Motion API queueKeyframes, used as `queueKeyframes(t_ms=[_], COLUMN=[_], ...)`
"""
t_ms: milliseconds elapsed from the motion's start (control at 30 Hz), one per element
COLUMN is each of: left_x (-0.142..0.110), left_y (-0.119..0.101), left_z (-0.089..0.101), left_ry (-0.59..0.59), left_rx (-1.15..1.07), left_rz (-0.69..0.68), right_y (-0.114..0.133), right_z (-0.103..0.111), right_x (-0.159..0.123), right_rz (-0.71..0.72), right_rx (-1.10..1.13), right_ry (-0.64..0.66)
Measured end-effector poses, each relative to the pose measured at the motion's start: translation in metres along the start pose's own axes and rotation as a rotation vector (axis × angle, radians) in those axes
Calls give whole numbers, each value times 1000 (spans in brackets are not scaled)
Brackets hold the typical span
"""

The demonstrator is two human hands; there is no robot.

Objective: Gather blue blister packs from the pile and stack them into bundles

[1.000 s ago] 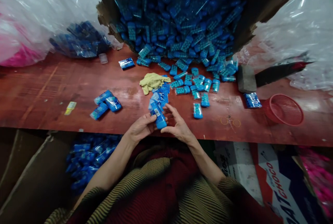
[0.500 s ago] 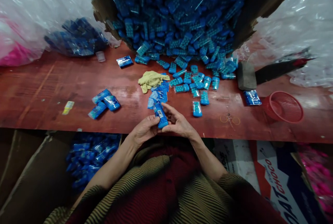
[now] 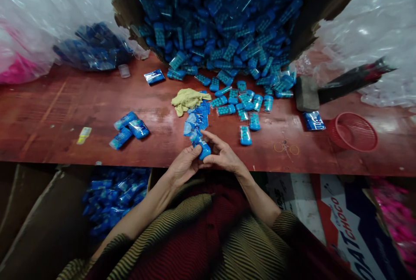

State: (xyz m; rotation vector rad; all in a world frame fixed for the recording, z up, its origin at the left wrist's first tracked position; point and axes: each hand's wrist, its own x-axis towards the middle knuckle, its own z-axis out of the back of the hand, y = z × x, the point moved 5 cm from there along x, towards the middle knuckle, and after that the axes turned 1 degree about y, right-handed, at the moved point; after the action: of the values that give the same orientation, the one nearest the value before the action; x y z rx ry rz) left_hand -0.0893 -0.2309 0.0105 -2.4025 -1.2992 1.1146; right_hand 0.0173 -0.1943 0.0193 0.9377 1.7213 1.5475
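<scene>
Close to the table's front edge, both hands hold a small blue candy container with a printed wrap on it. My left hand pinches it from the left, thumb on top. From the right, my right hand grips it between thumb and fingers. Just beyond lie flat blue printed labels, partly under a crumpled yellow cloth. Wrapped blue containers rest in a small group to the left. Unwrapped containers with see-through bodies are scattered to the right.
A torn-open carton holds a heap of blue containers at the back. On the right are a hammer, a blue packet, a red basket and rubber bands. Below the left edge sits a box of wrapped containers.
The container has turned in my fingers, so a different side of its printed wrap faces up. Both hands stay in nearly the same place.
</scene>
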Motion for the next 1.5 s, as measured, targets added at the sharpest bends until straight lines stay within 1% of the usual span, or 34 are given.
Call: queueKeyframes(t_ms=[100, 200, 267, 367, 433, 567, 633, 767, 900, 1033, 1100, 1200, 1300, 1367, 1433, 1500], left_x=[-1, -3, -3, -2, -1, 0, -1, -2, -2, -1, -1, -2, -4, -4, -4, -4], left_y=[-1, -1, -3, -5, -4, -2, -3, -2, 3, 3, 1, -2, -5, -9, -17, -24], left_z=[0, 0, 2, 3, 1, -5, -7, -6, -4, -6, -8, -8, -4, 4, 11, 14], left_ry=[2, 24, -9, -65, -69, -50, -47, -49, -61, -71, -72, -61, -55, -118, -209, -243], left_rx=[5, 25, 40, 51, 51, 60, 64, 50, 11, -2, 22, 76, 159, 246, 288, 246], left_rz=[22, 62, 36, -44, -73, -82, -87, -111, -79, -55, -38, -14, 13, -23, -148, -259], right_y=[4, 5, 3, -1, -3, -1, 0, -3, -8, -8, -8, -7, -7, -6, -4, -3], right_z=[5, 5, 3, 0, -2, 0, 2, 2, 3, 2, 2, 3, 3, 3, 3, 2], right_x=[2, 4, 5, 3, 2, 1, 1, 2, 4, 4, 4, 4, 2, 0, -2, -2], right_rz=[17, 15, 14, 26, 33, 33, 23, -20, -53, -27, 4, 36, -8, -42, -63, -79], right_rx=[-14, 6, 17, 65, 103, 109, 125, 130, 102, 45, -4, -58, 3, 51, 82, 106], right_ry=[-34, -25, -41, -97, -115, -132, -119, -51, -73, -82, -90, -139, -196, -224, -220, -180])
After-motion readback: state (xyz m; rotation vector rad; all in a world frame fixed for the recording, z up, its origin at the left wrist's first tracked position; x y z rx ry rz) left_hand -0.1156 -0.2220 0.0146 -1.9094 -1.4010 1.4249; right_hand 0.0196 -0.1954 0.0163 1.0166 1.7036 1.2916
